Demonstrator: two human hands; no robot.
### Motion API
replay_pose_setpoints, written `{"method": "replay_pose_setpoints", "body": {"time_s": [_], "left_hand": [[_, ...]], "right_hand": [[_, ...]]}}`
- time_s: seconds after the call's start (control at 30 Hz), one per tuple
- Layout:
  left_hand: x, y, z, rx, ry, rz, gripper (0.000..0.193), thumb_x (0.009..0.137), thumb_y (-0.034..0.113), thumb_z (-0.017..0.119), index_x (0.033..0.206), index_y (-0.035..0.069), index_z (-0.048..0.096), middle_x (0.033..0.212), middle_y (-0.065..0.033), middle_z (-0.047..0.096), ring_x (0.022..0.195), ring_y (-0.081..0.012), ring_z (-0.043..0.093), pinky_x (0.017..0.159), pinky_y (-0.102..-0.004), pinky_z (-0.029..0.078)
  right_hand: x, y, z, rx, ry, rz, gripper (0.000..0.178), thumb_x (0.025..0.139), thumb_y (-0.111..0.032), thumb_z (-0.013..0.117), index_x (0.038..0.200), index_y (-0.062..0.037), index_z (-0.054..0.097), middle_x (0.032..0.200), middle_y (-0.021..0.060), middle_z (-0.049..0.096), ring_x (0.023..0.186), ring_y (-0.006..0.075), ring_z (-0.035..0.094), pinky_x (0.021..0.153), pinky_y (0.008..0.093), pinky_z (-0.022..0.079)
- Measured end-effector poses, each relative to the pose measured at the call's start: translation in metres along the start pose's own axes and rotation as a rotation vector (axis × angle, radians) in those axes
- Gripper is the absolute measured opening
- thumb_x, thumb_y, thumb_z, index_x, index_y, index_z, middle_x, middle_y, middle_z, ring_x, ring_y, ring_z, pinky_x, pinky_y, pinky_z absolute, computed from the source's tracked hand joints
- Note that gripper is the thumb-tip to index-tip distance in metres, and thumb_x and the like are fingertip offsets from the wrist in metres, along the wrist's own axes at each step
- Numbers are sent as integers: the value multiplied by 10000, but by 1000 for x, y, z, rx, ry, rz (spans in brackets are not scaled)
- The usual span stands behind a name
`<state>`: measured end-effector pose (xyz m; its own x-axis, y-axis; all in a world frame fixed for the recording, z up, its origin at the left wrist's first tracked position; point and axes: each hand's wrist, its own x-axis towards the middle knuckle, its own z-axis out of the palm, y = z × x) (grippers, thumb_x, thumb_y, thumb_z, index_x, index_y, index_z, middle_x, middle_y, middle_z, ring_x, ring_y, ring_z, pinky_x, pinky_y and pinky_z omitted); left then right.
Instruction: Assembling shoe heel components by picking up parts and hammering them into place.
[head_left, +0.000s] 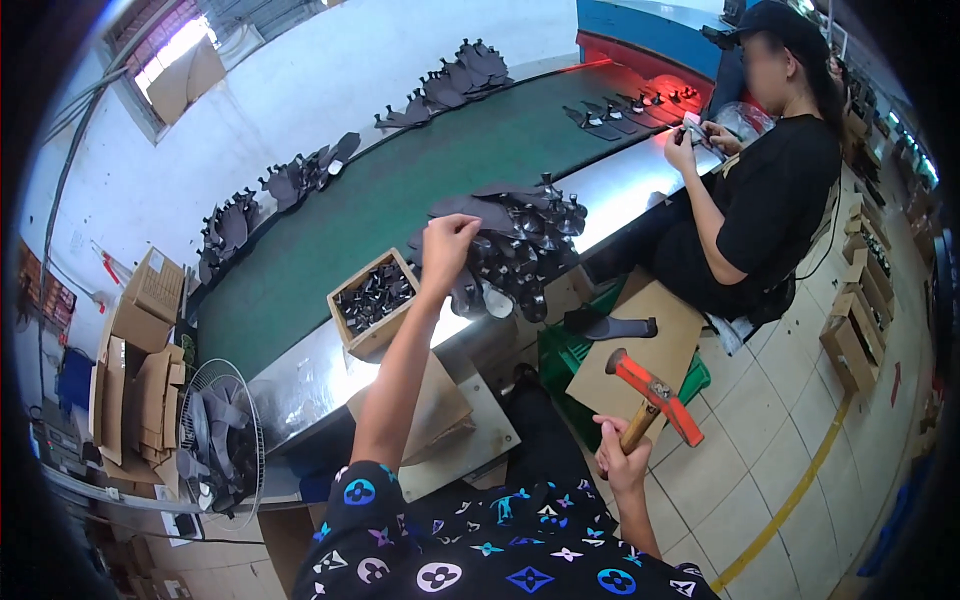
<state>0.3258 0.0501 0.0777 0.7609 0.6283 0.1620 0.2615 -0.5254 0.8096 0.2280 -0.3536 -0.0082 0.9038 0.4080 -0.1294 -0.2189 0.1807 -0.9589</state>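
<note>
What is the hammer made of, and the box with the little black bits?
Hammer: head probably metal, painted orange with dark worn patches; handle likely wood, brown and smooth-looking. Box: seems plain wood, pale tan with thick, flat sides.

Cardboard boxes stand by the left end of the green belt; a black-capped co-worker is at its near edge, rightward.
</note>
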Motion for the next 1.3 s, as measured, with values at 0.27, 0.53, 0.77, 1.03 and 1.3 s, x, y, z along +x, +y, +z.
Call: {"method": "replay_pose_setpoints", "body": {"time_s": [0.27,0.53,0.77,1.03,1.3], "left_hand": [[-94,97,-152,237,-398,445,790,722,-184,463,1444,136,486,1435,-98,548,1253,-260,594,910,-352,511],[-185,30,-226,688,65,642,854,653,-228,470,1427,130,513,1451,-125,517,1342,-337,489,1141,-441,360],[-220,-111,-149,-618,-18,434,742,740,-185,508,1437,58,437,1038,-136,650,754,-135,667,653,-234,527],[-215,-116,-117,-1016,-109,209,726,709,-35,459,1434,-3,441,914,-139,644,533,-106,570,516,-212,477],[-203,-121,-107,-801,-47,130,460,835,104,462,1241,-63,601,710,-122,642,470,-106,509,491,-216,428]], "right_hand": [[10,2,6,-105,-128,77,224,993,-142,590,1058,54,675,544,-53,439,415,36,385,400,227,298],[11,17,46,-34,-328,-55,198,979,-102,589,1071,44,687,562,-50,448,428,34,370,417,215,290],[-1,30,88,87,-421,-4,197,983,-84,563,1052,55,683,549,-46,422,419,53,363,411,230,309],[1,28,88,97,-412,-88,195,977,-62,540,1035,66,675,540,-38,391,413,57,330,413,236,300],[7,27,65,63,-458,-155,209,968,-93,515,1023,55,651,557,-27,368,438,71,347,436,245,332]]}}
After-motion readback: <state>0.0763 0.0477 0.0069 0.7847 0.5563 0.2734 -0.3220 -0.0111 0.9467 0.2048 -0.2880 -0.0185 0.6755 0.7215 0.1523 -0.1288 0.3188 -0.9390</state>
